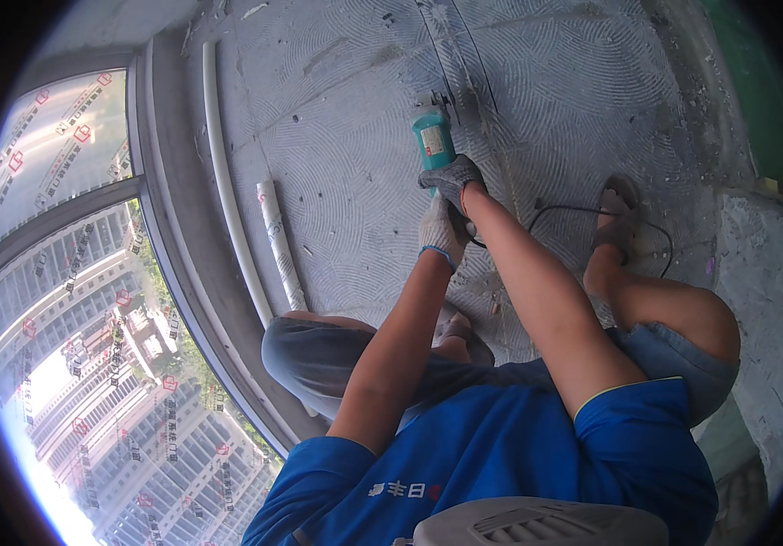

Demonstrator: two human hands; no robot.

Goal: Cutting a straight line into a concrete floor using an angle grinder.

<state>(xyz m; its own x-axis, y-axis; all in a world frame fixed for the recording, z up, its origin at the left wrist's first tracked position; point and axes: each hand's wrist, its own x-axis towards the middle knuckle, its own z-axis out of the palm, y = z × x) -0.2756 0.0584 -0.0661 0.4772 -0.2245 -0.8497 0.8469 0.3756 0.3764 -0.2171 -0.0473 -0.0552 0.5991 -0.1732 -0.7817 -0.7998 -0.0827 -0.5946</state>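
Note:
A teal corded cutting power tool [432, 136] points away from me on the grey floor, its metal head at a dark straight line marked or cut in the surface [457, 55]. My left hand [441, 227], in a pale knit glove with blue cuff, is closed on the tool's rear end. Just ahead of it, my right hand [452, 180], in a dark grey glove, grips the teal body from above. A black power cord [573, 207] runs out from under my wrists to the right, past my sandalled right foot [617, 205].
Two pale pipes [218, 164] [277, 246] lie on the left beside a tall window [64, 136] with film and a grey frame. A rough pale slab or ledge [755, 291] and a green surface [764, 118] are at the right. My crouched knees flank my arms.

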